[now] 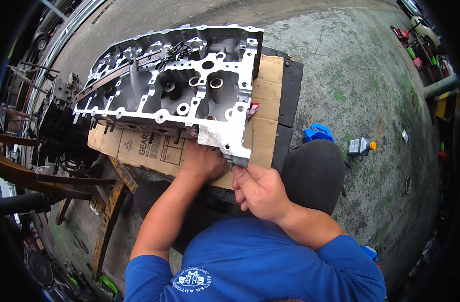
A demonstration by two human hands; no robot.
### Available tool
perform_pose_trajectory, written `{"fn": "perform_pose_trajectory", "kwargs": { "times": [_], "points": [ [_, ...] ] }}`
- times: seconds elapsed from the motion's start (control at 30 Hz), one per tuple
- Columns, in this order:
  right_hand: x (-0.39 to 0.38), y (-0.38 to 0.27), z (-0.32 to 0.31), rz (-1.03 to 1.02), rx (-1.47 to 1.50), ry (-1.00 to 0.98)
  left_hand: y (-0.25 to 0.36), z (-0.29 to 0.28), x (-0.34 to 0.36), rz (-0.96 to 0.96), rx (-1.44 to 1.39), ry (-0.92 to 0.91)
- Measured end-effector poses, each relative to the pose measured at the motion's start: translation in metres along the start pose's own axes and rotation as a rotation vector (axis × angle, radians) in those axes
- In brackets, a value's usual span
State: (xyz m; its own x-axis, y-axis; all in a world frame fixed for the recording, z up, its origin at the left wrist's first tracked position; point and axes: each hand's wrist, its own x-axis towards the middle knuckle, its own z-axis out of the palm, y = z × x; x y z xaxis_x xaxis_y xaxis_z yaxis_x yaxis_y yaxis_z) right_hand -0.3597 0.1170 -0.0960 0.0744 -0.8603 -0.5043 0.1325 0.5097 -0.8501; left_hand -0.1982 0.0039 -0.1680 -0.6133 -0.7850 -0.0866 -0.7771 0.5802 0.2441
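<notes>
A bare metal engine cylinder head point(217, 135), silver on its machined faces and grey inside, lies on flattened cardboard point(268, 83). My left hand point(204, 160) reaches beneath its near edge, where the casting hides most of the fingers. At the near right corner, my right hand point(263, 192) is closed, thumb against curled fingers. Its fingertips meet a small grey metal piece at the corner, too hidden to name. A long dark metal bar point(126, 69) rests across the top of the cylinder head, beside a dark chain-like bundle point(178, 53). Several studs stick out along the near side.
A black slab point(290, 93) supports the cardboard. A yellow-brown metal frame point(109, 226) and dark engine parts point(58, 113) stand at left. On the stained concrete floor at right are a blue jug point(318, 133) and a grey bottle with an orange cap point(360, 146).
</notes>
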Motion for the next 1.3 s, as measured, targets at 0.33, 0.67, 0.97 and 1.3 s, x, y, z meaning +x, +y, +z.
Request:
{"fn": "perform_pose_trajectory", "kwargs": {
  "times": [0.33,0.67,0.97,1.3],
  "points": [
    [0.002,0.007,-0.003,0.004,-0.023,-0.009,-0.002,0.024,-0.038,-0.141,0.18,0.003],
    [0.011,0.032,-0.009,-0.009,-0.22,-0.019,0.023,-0.023,-0.171,-0.217,-0.327,0.39],
    [-0.083,-0.069,-0.082,-0.822,-0.505,0.172,-0.001,-0.155,-0.241,0.084,-0.596,1.057],
    [-0.189,-0.129,-0.093,-1.858,-0.449,-0.158,0.066,-0.234,-0.335,0.46,-0.139,0.754]
  ]
}}
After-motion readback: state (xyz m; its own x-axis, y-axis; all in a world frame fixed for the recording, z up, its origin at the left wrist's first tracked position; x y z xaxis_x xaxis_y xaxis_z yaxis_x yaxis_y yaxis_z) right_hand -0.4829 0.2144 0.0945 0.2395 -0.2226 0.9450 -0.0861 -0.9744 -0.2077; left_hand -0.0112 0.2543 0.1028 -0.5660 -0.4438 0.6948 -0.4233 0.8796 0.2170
